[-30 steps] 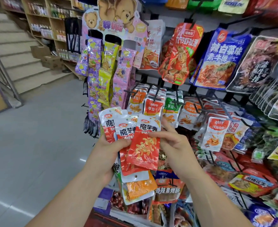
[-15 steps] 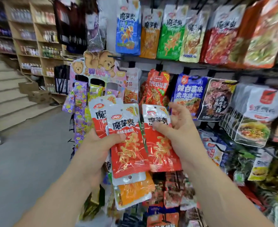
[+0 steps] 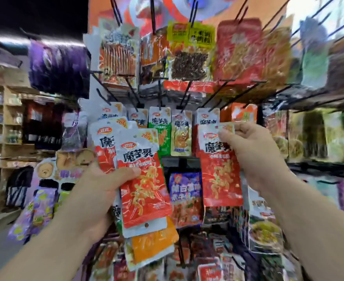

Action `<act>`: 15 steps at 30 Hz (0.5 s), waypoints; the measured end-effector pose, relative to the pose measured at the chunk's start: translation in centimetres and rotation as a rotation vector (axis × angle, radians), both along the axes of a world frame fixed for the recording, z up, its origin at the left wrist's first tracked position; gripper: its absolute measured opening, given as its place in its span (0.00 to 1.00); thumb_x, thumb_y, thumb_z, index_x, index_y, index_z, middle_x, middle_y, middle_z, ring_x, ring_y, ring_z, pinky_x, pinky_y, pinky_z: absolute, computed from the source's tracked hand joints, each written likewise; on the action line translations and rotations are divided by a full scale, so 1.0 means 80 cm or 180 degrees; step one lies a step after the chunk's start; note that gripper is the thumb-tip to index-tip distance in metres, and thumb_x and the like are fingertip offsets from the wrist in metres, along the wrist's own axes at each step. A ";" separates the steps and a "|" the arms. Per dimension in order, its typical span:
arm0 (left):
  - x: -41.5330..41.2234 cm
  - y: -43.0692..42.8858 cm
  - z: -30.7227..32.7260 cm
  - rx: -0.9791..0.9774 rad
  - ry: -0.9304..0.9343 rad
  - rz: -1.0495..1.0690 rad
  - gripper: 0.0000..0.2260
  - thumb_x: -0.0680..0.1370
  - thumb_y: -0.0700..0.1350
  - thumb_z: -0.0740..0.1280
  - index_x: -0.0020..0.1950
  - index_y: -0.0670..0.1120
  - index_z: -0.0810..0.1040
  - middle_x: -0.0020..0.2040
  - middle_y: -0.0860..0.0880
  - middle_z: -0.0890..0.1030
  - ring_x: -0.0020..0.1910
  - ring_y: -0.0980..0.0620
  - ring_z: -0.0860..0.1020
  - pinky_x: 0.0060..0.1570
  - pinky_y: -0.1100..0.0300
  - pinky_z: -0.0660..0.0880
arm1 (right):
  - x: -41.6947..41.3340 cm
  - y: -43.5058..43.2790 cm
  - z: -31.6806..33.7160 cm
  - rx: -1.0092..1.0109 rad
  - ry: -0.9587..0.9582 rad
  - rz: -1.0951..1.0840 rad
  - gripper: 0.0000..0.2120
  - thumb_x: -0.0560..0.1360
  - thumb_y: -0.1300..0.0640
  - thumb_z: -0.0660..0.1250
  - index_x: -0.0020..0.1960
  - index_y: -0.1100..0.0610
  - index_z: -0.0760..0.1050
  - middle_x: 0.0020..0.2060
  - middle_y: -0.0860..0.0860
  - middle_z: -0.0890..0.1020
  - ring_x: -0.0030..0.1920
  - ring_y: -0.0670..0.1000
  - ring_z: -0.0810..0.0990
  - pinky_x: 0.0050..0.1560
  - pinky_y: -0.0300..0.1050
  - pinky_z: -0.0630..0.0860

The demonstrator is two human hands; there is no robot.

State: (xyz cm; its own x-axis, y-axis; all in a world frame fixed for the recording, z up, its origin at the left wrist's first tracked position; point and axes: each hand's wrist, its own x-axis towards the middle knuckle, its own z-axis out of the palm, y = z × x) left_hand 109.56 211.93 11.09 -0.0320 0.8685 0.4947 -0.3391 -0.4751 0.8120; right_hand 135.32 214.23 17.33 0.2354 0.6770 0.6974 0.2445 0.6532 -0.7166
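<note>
At the centre of the frame, your right hand [image 3: 254, 155] pinches one red packet [image 3: 217, 173] by its top right corner, thumb and fingers curled on the silver header. It holds the packet up beside the row of hanging packets under the black pegs [image 3: 187, 96]. Lower left of centre, your left hand [image 3: 98, 191] grips a fanned stack of packets [image 3: 144, 179], thumb across the front one. An orange packet [image 3: 152, 244] pokes out at the bottom of the fan.

Judging by this, you are part-way through hanging stock. One packet is at peg height but, as far as I can tell, not yet on a peg, and the whole stack is left to hang.

Readable print: the red packets carry "魔芋爽" in big black characters on silver, with "20%" in a yellow corner flash. Their red oval logo is too blurred to read. The green packet [image 3: 160, 130] and yellow packet [image 3: 181, 136] on the pegs seem to show the same three characters. The blue packet [image 3: 185, 191] below is smeared, so its writing can't be read reliably.
</note>
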 end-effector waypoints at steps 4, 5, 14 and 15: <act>0.032 0.036 0.033 0.0163 0.0132 0.0208 0.12 0.75 0.31 0.71 0.51 0.47 0.84 0.48 0.42 0.88 0.40 0.44 0.87 0.42 0.46 0.85 | 0.027 0.038 0.068 0.0524 -0.0191 -0.0656 0.18 0.73 0.45 0.71 0.43 0.61 0.79 0.34 0.61 0.80 0.35 0.55 0.77 0.35 0.57 0.73; 0.039 0.045 0.039 0.0170 0.0177 0.0249 0.12 0.76 0.31 0.70 0.54 0.45 0.83 0.49 0.41 0.88 0.40 0.44 0.87 0.41 0.47 0.85 | 0.029 0.045 0.080 0.0566 -0.0209 -0.0766 0.19 0.75 0.46 0.71 0.42 0.64 0.77 0.32 0.60 0.75 0.33 0.54 0.72 0.33 0.54 0.69; 0.054 0.088 0.069 0.0284 0.0463 0.0283 0.14 0.77 0.33 0.71 0.62 0.43 0.80 0.53 0.40 0.87 0.51 0.37 0.86 0.53 0.39 0.83 | 0.037 0.091 0.110 0.0452 -0.0484 -0.1488 0.19 0.80 0.51 0.68 0.34 0.58 0.73 0.28 0.52 0.73 0.30 0.52 0.69 0.35 0.49 0.65; 0.056 0.090 0.070 0.0278 0.0476 0.0292 0.14 0.77 0.33 0.71 0.61 0.42 0.80 0.53 0.40 0.87 0.51 0.37 0.86 0.52 0.40 0.83 | 0.038 0.094 0.111 0.0447 -0.0490 -0.1516 0.19 0.79 0.52 0.69 0.32 0.58 0.71 0.28 0.52 0.73 0.30 0.52 0.68 0.35 0.49 0.65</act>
State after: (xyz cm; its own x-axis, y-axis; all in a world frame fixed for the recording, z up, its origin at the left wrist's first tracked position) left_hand 114.01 219.15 16.69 -0.0293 0.8189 0.5733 -0.1698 -0.5692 0.8044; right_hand 138.37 221.73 26.24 0.3822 0.4171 0.8246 0.6337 0.5311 -0.5624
